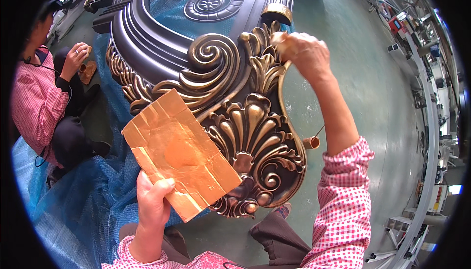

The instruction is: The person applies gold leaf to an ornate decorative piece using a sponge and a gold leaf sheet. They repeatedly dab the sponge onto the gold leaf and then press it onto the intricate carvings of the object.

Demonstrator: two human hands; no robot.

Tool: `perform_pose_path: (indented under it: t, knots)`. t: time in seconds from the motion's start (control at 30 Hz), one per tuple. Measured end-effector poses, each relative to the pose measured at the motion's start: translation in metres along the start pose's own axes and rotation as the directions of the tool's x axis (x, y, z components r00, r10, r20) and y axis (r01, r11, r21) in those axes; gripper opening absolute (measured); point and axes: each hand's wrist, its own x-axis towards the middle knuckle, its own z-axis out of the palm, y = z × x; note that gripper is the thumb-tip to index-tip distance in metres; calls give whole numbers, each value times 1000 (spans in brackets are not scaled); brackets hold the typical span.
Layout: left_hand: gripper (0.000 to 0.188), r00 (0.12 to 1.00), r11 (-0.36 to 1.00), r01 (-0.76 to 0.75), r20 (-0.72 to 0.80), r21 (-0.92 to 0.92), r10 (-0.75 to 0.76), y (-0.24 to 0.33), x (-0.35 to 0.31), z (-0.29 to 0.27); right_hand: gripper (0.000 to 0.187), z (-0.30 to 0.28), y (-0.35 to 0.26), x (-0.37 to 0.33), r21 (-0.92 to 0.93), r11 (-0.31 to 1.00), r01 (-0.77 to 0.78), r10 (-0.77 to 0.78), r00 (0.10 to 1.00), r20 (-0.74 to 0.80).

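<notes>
My left hand (153, 198) grips the lower edge of a flat piece of cardboard (179, 153) coated in gold paint, its thumb on top. The cardboard hangs over part of a large dark carved ornamental frame (248, 127), whose scrolls, shell and leaves have gold highlights. At the upper right, my right hand (306, 55) is closed, its fingers at the leaf carving (267, 65) near the frame's outer edge. A pale tan, blurred shape shows at those fingertips; its kind cannot be made out.
A small copper-coloured cup (311, 143) with a thin stick stands beside the frame. Blue bubble wrap (93, 200) lies under and left of it. At left a seated co-worker (41, 97) in a checked top holds something small. Metal racks (427, 122) line the right side.
</notes>
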Motion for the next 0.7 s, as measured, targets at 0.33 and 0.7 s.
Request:
perform_pose_path:
  t: [0.33,0.7]
  knots:
    - [52,999,999,46,7,-7,-46,0,-6,-16,22,18,20,-5,-15,995,-102,98,981,-166]
    - [55,999,999,18,-47,-26,-19,6,-2,-18,24,3,33,9,76,985,-152,162,976,-146]
